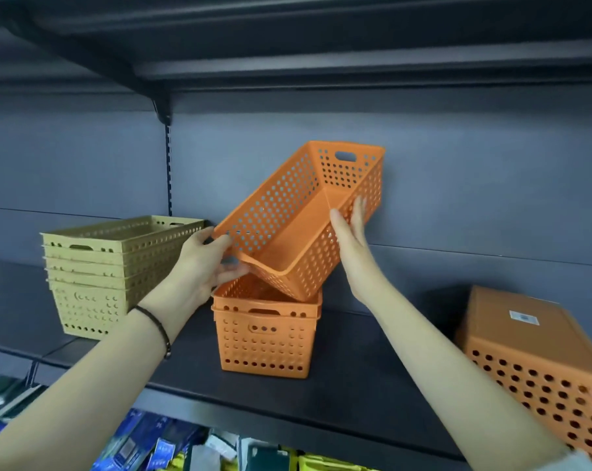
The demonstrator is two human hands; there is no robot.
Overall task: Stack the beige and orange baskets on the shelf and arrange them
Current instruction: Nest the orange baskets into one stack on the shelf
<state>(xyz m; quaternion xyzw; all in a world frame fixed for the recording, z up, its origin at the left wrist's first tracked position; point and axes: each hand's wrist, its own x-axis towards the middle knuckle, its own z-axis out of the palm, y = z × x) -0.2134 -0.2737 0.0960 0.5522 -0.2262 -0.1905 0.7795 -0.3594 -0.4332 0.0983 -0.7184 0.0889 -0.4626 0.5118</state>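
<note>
Bare shelf [372,362] lies open between the orange stack [265,338] and upturned orange basket [539,365]; beige stack [114,273] blocks left.

Place: shop aisle, we reckon.
Shelving: dark metal shelf [321,399], slotted upright [168,164] behind.
Below shelf: packaged goods [158,447] in rows.

A single head-worn view looks forward and slightly up, close to the dark metal shelf [321,396] spanning the frame's lower half.
</note>
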